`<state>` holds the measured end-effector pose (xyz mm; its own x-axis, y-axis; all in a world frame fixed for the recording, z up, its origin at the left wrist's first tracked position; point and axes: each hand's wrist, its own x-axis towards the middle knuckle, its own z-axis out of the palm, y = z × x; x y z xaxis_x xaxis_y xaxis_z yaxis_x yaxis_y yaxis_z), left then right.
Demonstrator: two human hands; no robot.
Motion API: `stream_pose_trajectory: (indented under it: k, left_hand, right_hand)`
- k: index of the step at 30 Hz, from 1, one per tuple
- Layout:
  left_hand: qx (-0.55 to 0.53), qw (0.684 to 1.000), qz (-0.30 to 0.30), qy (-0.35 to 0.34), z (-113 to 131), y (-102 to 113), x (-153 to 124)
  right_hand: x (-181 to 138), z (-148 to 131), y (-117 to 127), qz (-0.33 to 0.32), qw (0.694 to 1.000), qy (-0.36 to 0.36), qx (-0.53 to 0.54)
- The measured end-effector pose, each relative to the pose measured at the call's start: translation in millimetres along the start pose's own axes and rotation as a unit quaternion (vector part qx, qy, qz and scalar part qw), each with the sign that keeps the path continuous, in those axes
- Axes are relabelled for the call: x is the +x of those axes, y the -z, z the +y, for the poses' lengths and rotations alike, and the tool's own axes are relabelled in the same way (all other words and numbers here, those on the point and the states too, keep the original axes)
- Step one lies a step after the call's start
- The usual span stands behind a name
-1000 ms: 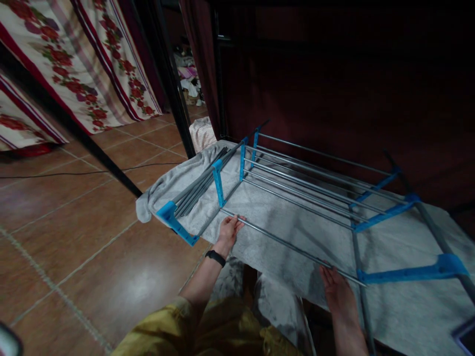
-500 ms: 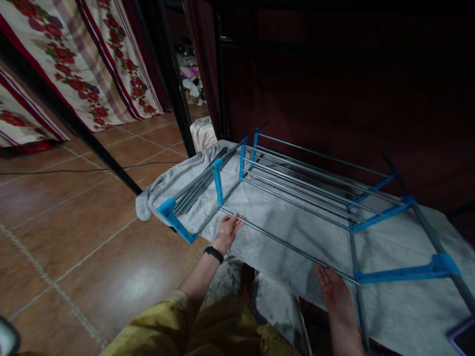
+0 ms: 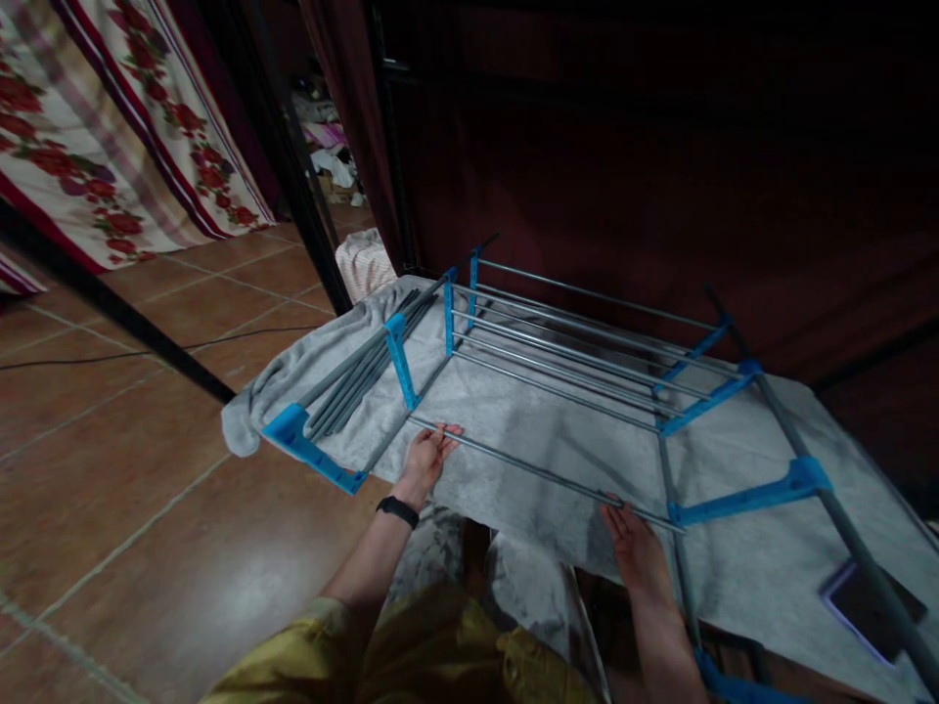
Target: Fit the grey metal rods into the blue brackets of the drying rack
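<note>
In the head view, a thin metal rod [image 3: 528,470] runs across the front of a partly assembled rack of grey tubes and blue plastic brackets. My left hand [image 3: 427,460] holds the rod near its left end, close to a blue bracket [image 3: 400,362]. Toward the other end, my right hand [image 3: 635,550] has its fingertips on the rod, fingers fairly straight beneath it. The rod's right end lies beside the inner end of another blue bracket [image 3: 748,499]. Behind it, several metal rods [image 3: 564,349] span the rack's two sides.
A grey blanket [image 3: 528,548] covers the surface under the rack. Loose grey tubes [image 3: 359,381] lie in a bundle at left. A dark phone-like device [image 3: 866,611] rests at right. A black post [image 3: 293,166] and a slanted black bar [image 3: 124,303] stand left.
The view has shifted right, so the rack sits further left and more of its right side and the phone-like device show. Both hands remain at the rod.
</note>
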<state>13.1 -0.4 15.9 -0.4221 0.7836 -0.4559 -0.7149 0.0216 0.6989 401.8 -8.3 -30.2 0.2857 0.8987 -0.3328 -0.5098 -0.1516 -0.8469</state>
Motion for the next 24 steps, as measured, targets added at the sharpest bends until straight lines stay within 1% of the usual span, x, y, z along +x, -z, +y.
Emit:
stream_pose_trajectory:
  k: [6, 14, 17, 24]
  left_hand:
    - [-0.029, 0.999, -0.024, -0.003, -2.2, 7.3, 2.3]
    - [-0.043, 0.996, -0.075, -0.033, -6.3, 15.3, 3.1]
    - [-0.039, 0.997, -0.067, -0.029, -7.1, 14.8, 3.4]
    - [-0.038, 0.999, -0.023, -0.014, -3.7, 5.4, -0.5]
  right_hand:
    - [-3.1, -0.8, -3.4, 0.007, 1.000, 0.006, 0.007]
    - [-6.2, -4.2, -5.9, 0.001, 1.000, -0.006, 0.021]
    - [-5.9, -4.0, -5.2, -0.004, 1.000, -0.002, 0.019]
    - [-0.8, -2.5, 2.9, -0.016, 1.000, -0.003, 0.011]
